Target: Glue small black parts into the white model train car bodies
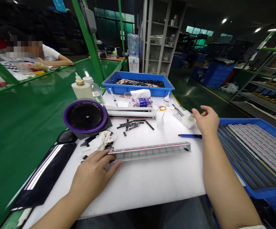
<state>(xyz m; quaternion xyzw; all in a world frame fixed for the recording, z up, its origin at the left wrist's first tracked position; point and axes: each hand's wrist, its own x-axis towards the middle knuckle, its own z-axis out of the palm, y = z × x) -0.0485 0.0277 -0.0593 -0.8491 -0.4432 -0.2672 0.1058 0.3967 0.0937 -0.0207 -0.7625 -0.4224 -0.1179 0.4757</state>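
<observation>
**Two hands at opposite ends of a long rail**

Both hands are over the white table [152,181]. The long grey rail [152,151], edged with a red stripe, lies flat near the table's middle. Its long axis runs left to right across the person's front, rising slightly toward the right end.

The left hand [95,170] is the nearer one: it lies palm down on the rail's left end, fingers stretched out and a little apart, pressing on the rail rather than gripping it.

The right hand [208,122] is beyond the rail's right end and clear of it. Its fingers are loosely curled and apart, closed on nothing, with the fingertips at the edge of a small clear tray [186,120]. Whether they touch the tray is hard to tell. A blue-handled tool [190,136] lies between that hand and the rail.

Farther back sit a crumpled rag [102,140], scattered black strips [131,124], a purple-rimmed round dish [85,116] and two more rails [130,113]. A blue bin [259,190] of similar rails stands to the right.
</observation>
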